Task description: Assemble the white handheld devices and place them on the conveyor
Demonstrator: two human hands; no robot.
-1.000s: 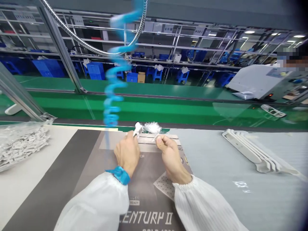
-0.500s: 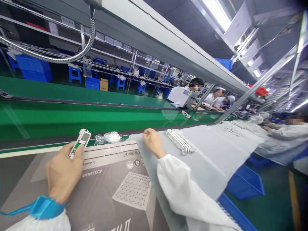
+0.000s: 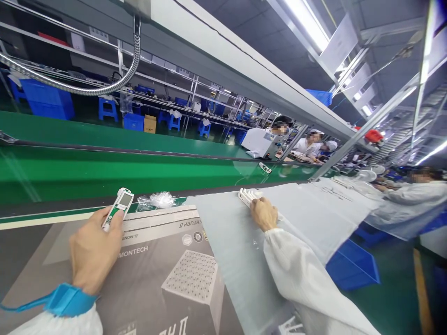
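my left hand (image 3: 93,251) is clenched round a slim white device (image 3: 118,207) with a small screen and a green strip along its face, its top end sticking out past the fingers at about 1 o'clock; a blue wrist strap (image 3: 68,300) circles that wrist; my right hand (image 3: 264,213) lies over a stack of white plastic casings (image 3: 245,196), which sit at its 11 o'clock, and i cannot tell whether it grips them or only touches them; a wad of clear plastic film (image 3: 156,200) sits near the device at its 3 o'clock, just past the far edge of a flat cardboard box (image 3: 167,284) printed montech, which lies under my left hand; the casings rest on a pale grey sheet (image 3: 226,251) at the box's 3 o'clock; a green conveyor belt (image 3: 104,176) runs along 12 o'clock; a blue crate (image 3: 352,266) sits low at my right hand's 4 o'clock; a co-worker (image 3: 408,200) in white works at its 3 o'clock
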